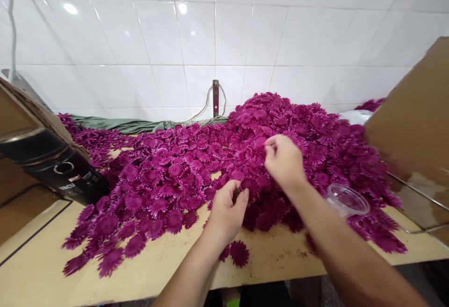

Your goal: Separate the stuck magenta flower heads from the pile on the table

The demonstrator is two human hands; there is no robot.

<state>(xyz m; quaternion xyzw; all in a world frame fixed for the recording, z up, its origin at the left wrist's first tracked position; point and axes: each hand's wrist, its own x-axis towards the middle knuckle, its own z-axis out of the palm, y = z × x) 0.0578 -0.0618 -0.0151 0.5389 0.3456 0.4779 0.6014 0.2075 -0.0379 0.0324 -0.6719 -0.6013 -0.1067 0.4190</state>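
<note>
Magenta artificial flower heads (168,171) with thin pointed petals cover much of the table, heaped highest on the right. My left hand (227,208) is closed at the front of the heap, its thumb and fingers pinching a flower head (249,186). Higher up and to the right, my right hand (285,161) is closed too, thumb against fingertips, with a magenta flower head (260,143) at the tips. Flowers behind blend with that one, so its outline is hard to make out. A loose flower head (239,253) lies on the wood below my left hand.
A black vacuum flask (66,171) leans by a cardboard box (28,106) at left. A clear plastic tub (349,200) sits among flowers beside my right forearm. Cardboard (414,129) stands at right. Green cloth (119,124) lies along the tiled wall (231,31). The wooden table (140,279) ends nearby.
</note>
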